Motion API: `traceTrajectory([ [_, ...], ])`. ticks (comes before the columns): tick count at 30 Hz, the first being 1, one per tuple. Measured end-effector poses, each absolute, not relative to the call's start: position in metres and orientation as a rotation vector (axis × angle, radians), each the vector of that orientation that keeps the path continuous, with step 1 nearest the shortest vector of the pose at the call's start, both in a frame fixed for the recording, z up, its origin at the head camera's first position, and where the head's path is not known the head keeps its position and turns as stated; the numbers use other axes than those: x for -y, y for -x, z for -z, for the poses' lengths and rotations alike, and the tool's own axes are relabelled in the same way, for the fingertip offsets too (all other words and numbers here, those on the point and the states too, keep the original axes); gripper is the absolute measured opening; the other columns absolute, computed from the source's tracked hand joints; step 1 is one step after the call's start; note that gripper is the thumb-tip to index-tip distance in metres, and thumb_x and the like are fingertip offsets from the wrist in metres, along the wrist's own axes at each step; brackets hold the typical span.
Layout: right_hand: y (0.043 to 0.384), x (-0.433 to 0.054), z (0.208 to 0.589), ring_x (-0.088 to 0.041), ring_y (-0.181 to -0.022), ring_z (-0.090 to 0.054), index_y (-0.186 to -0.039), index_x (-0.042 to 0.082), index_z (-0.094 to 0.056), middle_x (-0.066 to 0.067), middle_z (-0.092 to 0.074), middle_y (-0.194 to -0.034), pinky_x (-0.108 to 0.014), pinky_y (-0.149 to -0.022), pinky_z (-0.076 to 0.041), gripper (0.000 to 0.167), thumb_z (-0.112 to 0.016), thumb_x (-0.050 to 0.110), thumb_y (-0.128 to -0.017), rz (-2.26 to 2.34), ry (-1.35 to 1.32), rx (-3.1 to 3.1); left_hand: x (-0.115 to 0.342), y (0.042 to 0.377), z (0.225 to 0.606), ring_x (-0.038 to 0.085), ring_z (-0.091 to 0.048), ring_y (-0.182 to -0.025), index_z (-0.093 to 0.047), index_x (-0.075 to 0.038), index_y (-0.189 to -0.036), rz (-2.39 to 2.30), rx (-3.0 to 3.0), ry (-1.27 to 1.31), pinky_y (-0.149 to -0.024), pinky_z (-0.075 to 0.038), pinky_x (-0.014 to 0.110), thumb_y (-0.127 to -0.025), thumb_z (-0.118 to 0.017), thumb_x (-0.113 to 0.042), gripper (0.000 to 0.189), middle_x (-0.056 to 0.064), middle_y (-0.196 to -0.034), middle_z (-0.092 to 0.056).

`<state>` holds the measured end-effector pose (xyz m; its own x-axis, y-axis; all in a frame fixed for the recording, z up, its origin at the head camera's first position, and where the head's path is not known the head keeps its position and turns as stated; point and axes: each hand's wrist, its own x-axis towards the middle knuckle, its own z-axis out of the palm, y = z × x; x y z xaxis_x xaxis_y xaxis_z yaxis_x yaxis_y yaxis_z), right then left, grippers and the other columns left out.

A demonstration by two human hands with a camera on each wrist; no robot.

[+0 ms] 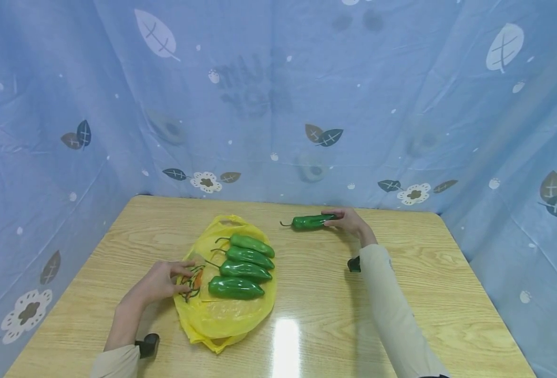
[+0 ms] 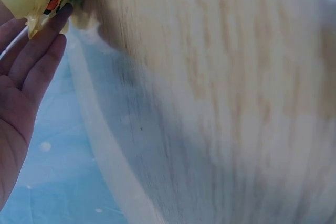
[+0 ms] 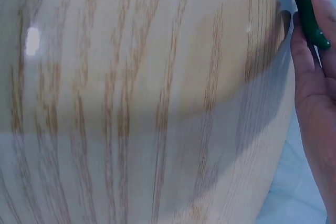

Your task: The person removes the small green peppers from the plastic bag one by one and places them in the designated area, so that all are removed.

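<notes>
My right hand (image 1: 349, 221) is at the far side of the table, its thumb and fingers around the tip end of a long green pepper (image 1: 307, 222), whose stem points left. In the right wrist view the thumb lies along the glossy pepper (image 3: 305, 3). My left hand (image 1: 157, 283) rests at the left edge of a yellow plastic bag (image 1: 226, 317), thumb and fingers spread beside its orange and green print. The left wrist view shows nearly straight fingers (image 2: 37, 59) against the bag's edge. Several green peppers (image 1: 243, 270) lie in a column on the flattened bag, most stems leftward.
The bag lies on a light wooden table (image 1: 321, 294), left of the middle. A blue patterned curtain (image 1: 278, 105) closes off the back and both sides. Glare shows on the wood near the front. A dark strap device (image 1: 148, 345) is on the left wrist.
</notes>
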<state>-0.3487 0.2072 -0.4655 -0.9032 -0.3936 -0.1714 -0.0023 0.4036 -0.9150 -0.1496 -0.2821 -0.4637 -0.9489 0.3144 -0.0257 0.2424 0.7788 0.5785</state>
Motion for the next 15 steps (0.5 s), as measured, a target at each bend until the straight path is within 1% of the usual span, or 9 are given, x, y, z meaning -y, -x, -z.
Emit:
traceTrajectory([
  [2,0.348,-0.208,0.465,-0.021,-0.106,-0.061,-0.137,-0.001,-0.051,-0.019,-0.049,-0.140,-0.034,-0.090,-0.050,0.050,-0.067,0.006,-0.089,1.498,0.341,-2.302,0.282,0.149,0.464,0.045,-0.047,-0.123,-0.074,-0.003,-0.105,-0.899,-2.851,-0.445,-0.095,-0.045,0.055,-0.077,-0.080,-0.013,0.031,0.017,-0.131,-0.058],
  [4,0.348,-0.208,0.465,-0.027,-0.120,-0.054,-0.138,0.000,-0.049,-0.017,-0.044,-0.144,-0.041,-0.101,-0.045,0.051,-0.066,0.006,-0.090,1.487,0.356,-2.304,0.281,0.149,0.463,0.045,-0.047,-0.123,-0.074,-0.003,-0.104,-0.897,-2.854,-0.451,-0.095,-0.045,0.056,-0.076,-0.080,-0.014,0.031,0.017,-0.130,-0.058],
  [7,0.348,-0.208,0.464,-0.033,-0.132,-0.042,-0.140,0.001,-0.048,-0.016,-0.044,-0.145,-0.047,-0.109,-0.035,0.052,-0.064,0.005,-0.091,1.500,0.347,-2.296,0.281,0.149,0.463,0.044,-0.048,-0.123,-0.074,-0.003,-0.104,-0.894,-2.862,-0.465,-0.095,-0.045,0.056,-0.076,-0.080,-0.014,0.030,0.017,-0.130,-0.059],
  [8,0.348,-0.208,0.464,-0.033,-0.134,-0.038,-0.140,0.001,-0.047,-0.016,-0.043,-0.146,-0.048,-0.110,-0.033,0.052,-0.063,0.004,-0.091,1.490,0.358,-2.303,0.281,0.149,0.462,0.044,-0.048,-0.123,-0.075,-0.003,-0.104,-0.894,-2.864,-0.471,-0.096,-0.044,0.056,-0.077,-0.080,-0.014,0.030,0.017,-0.130,-0.059],
  [10,0.347,-0.208,0.462,-0.034,-0.136,-0.035,-0.141,0.002,-0.047,-0.016,-0.043,-0.146,-0.050,-0.110,-0.032,0.051,-0.062,0.004,-0.092,1.497,0.351,-2.310,0.281,0.149,0.462,0.044,-0.048,-0.123,-0.075,-0.003,-0.103,-0.887,-2.869,-0.482,-0.095,-0.044,0.056,-0.077,-0.081,-0.014,0.030,0.017,-0.129,-0.059],
  [12,0.347,-0.209,0.460,-0.033,-0.137,-0.035,-0.141,0.003,-0.048,-0.015,-0.044,-0.145,-0.049,-0.109,-0.033,0.050,-0.062,0.004,-0.092,1.497,0.342,-2.330,0.281,0.149,0.461,0.044,-0.048,-0.122,-0.075,-0.003,-0.103,-0.877,-2.874,-0.493,-0.095,-0.044,0.056,-0.077,-0.081,-0.015,0.029,0.017,-0.129,-0.059],
  [15,0.345,-0.211,0.455,-0.035,-0.135,-0.038,-0.139,-0.001,-0.048,-0.018,-0.045,-0.143,-0.050,-0.108,-0.035,0.047,-0.060,0.003,-0.094,1.573,0.371,-2.316,0.281,0.149,0.460,0.044,-0.048,-0.123,-0.075,-0.004,-0.103,-0.875,-2.875,-0.493,-0.095,-0.045,0.056,-0.077,-0.081,-0.016,0.029,0.017,-0.129,-0.059],
])
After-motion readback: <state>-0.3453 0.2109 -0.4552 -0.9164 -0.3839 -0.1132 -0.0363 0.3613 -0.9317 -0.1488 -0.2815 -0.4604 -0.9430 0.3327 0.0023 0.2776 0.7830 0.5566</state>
